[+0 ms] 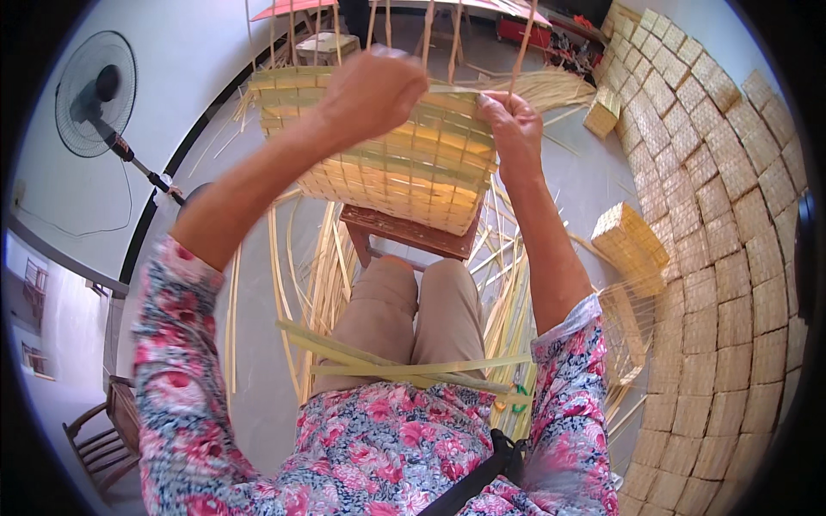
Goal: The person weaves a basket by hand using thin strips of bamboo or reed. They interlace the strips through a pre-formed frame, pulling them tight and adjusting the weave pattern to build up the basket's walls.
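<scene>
A half-woven basket [387,176] of pale yellow and green flat strips, likely bamboo, rests on a brown wooden stool [411,225] in front of my knees. Its upright stakes [428,39] stick up past the woven rim. My left hand [374,96] is closed above the rim, slightly smeared by motion; whatever its fingers hold is hidden. At the rim's right end my right hand [516,125] pinches a light bamboo strip [456,89], which runs along the top edge toward my left hand. Several loose green strips [404,370] lie across my lap.
Long cut strips [331,267] cover the floor around the stool. Stacked woven blocks [714,301] line the right side, with a single woven box [631,241] nearby. A standing fan [99,95] is at the left, and a wooden chair [107,430] at lower left.
</scene>
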### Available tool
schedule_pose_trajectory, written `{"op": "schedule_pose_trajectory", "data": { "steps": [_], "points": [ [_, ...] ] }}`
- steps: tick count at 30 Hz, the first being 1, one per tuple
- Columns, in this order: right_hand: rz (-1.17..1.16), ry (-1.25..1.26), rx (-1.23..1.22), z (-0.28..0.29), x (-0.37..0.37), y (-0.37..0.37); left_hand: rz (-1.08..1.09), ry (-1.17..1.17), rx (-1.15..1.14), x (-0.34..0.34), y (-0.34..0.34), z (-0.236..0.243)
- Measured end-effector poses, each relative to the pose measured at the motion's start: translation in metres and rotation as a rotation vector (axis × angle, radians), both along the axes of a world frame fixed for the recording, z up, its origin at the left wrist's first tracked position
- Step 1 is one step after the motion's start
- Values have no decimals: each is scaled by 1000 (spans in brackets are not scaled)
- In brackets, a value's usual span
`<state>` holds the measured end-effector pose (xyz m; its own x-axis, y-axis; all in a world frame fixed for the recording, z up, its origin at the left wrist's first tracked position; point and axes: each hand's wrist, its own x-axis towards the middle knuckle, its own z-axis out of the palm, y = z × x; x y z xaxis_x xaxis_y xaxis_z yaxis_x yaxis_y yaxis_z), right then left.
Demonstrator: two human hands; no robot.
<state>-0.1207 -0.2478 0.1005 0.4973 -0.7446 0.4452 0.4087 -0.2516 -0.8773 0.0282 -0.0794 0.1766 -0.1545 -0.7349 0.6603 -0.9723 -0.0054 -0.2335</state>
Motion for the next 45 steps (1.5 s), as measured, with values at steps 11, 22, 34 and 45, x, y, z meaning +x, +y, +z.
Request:
{"op": "schedule_pose_trajectory", "data": {
  "steps": [11,22,34,45],
  "points": [
    [35,61,-6,9,-28,12,-97,1004,-17,7,-5,-85],
    [-276,341,-1328,36,-9,57,-128,831,-54,6,14,-75],
    [-511,526,-1360,28,3,89,-78,1179,-427,-36,-11,-81],
    [-302,398,-1372,39,-14,75,-158,346,-297,-15,39,-92]
  ]
}}
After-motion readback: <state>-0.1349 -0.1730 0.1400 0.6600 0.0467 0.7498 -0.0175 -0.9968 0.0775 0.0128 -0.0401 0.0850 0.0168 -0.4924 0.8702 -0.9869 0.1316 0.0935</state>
